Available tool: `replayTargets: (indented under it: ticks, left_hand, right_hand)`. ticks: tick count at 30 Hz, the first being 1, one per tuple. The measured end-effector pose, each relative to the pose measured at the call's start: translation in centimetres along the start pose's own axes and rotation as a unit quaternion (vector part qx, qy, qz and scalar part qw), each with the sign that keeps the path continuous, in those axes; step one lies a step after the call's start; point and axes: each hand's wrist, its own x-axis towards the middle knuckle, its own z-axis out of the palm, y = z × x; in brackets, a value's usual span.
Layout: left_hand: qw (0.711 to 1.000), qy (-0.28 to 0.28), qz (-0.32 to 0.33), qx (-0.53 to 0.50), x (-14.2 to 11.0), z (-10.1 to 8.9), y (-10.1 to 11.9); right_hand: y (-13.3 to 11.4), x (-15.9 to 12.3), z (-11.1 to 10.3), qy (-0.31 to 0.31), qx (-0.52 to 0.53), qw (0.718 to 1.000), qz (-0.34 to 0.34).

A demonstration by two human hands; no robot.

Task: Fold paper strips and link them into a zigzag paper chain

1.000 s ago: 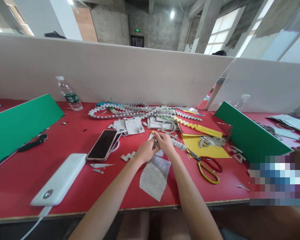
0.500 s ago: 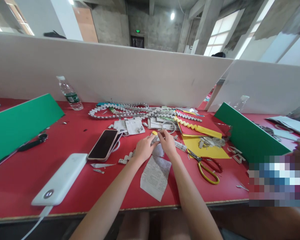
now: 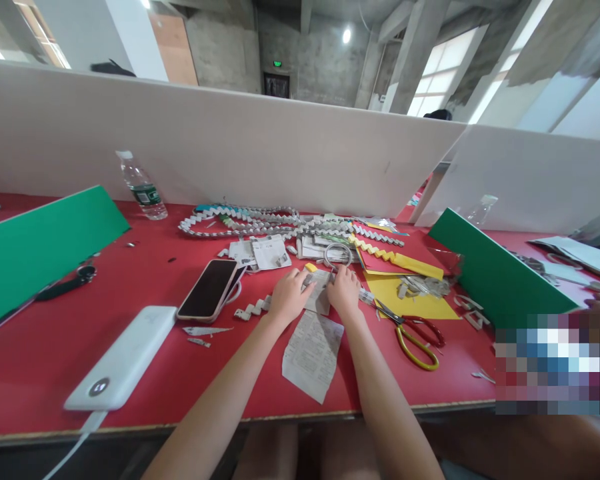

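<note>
A small piece of printed paper [image 3: 319, 297] lies on the red table between my hands. My left hand [image 3: 289, 295] is closed on its left side, thumb and fingers bent. My right hand [image 3: 345, 291] has curled fingers at the right edge of this paper; its fingertips are partly hidden. A small yellow piece [image 3: 310, 267] sits just beyond my left fingertips. To the left of that hand, a short folded-paper zigzag chain [image 3: 253, 308] lies on the table. Nearer to me rests a larger torn printed sheet [image 3: 313, 357]. Scissors [image 3: 413, 333] with red and yellow handles lie to the right.
Long folded-paper chains [image 3: 240, 223] are heaped at the back. A phone [image 3: 207, 290] and a white power bank [image 3: 123, 357] stand on the left, with a water bottle [image 3: 144, 190] behind. Green boards [image 3: 495, 267] flank the space. Another person's hand shows at the far right.
My hands were close together over the small paper; they have moved apart, the right one shifting rightward. The paper between them now shows flatter and more fully.
</note>
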Motion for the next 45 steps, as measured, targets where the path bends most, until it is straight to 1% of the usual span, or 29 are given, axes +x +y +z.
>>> replayTargets:
  ticks: [4, 7, 9, 10, 12, 14, 16, 19, 23, 25, 26, 30, 33, 36, 40, 42, 44, 45]
  left_hand:
    - [0.999, 0.01, -0.032, 0.02, 0.1, 0.3, -0.4]
    - [0.998, 0.0, -0.047, 0.029, 0.2, 0.4, -0.4]
    - [0.998, -0.011, -0.05, 0.031, 0.2, 0.3, -0.4]
    - [0.998, -0.016, -0.05, 0.031, 0.2, 0.3, -0.3]
    - [0.998, -0.024, -0.049, 0.028, 0.2, 0.3, -0.3]
    - [0.998, -0.03, -0.049, 0.027, 0.2, 0.3, -0.2]
    - [0.998, -0.034, -0.049, 0.027, 0.1, 0.2, -0.2]
    - [0.998, -0.038, -0.051, 0.026, 0.1, 0.2, -0.2]
    - [0.998, -0.042, -0.051, 0.023, 0.0, 0.1, -0.3]
    - [0.998, -0.043, -0.051, 0.022, 0.1, 0.1, -0.2]
    - [0.998, -0.043, -0.05, 0.022, 0.1, 0.0, -0.2]
    - [0.998, -0.042, -0.046, 0.018, 0.1, 0.0, -0.2]
    - [0.998, -0.044, -0.049, 0.019, 0.1, 0.2, -0.2]
    - [0.998, -0.042, -0.047, 0.022, 0.1, 0.3, -0.3]
    - [0.998, -0.039, -0.041, 0.024, 0.1, 0.4, -0.3]
    - [0.998, -0.041, -0.042, 0.023, 0.1, 0.4, -0.3]
    - [0.998, -0.042, -0.043, 0.02, 0.1, 0.4, -0.3]
    - [0.998, -0.042, -0.045, 0.018, 0.1, 0.4, -0.4]
  right_hand:
    - [-0.2, -0.1, 0.1, -0.006, -0.003, 1.0, -0.01]
    - [-0.3, 0.1, 0.2, -0.009, 0.014, 1.0, -0.014]
    - [-0.1, 0.4, 0.2, 0.003, 0.037, 0.999, -0.026]
    - [0.0, 0.6, 0.1, 0.02, 0.048, 0.998, -0.024]
    - [0.7, 1.1, -0.3, 0.076, 0.067, 0.995, 0.014]
    - [1.7, 1.7, -0.9, 0.128, 0.089, 0.984, 0.087]
    - [2.9, 2.2, -1.4, 0.158, 0.102, 0.969, 0.159]
    - [4.6, 2.7, -1.8, 0.165, 0.093, 0.957, 0.219]
    - [6.1, 2.9, -1.6, 0.155, 0.048, 0.95, 0.268]
    - [6.7, 3.0, -1.3, 0.142, 0.045, 0.946, 0.287]
    - [6.9, 3.0, -1.2, 0.142, 0.044, 0.947, 0.284]
    - [7.1, 2.8, -1.0, 0.142, 0.028, 0.962, 0.233]
    - [7.0, 2.7, -0.9, 0.141, 0.009, 0.968, 0.209]
    - [7.1, 2.6, -1.0, 0.136, -0.008, 0.969, 0.206]
    - [7.1, 2.7, -1.2, 0.098, -0.006, 0.974, 0.206]
    - [7.1, 2.7, -1.3, 0.089, 0.009, 0.976, 0.198]
    - [7.0, 2.7, -1.6, 0.101, 0.025, 0.976, 0.19]
    - [7.0, 2.7, -1.7, 0.119, 0.032, 0.975, 0.186]
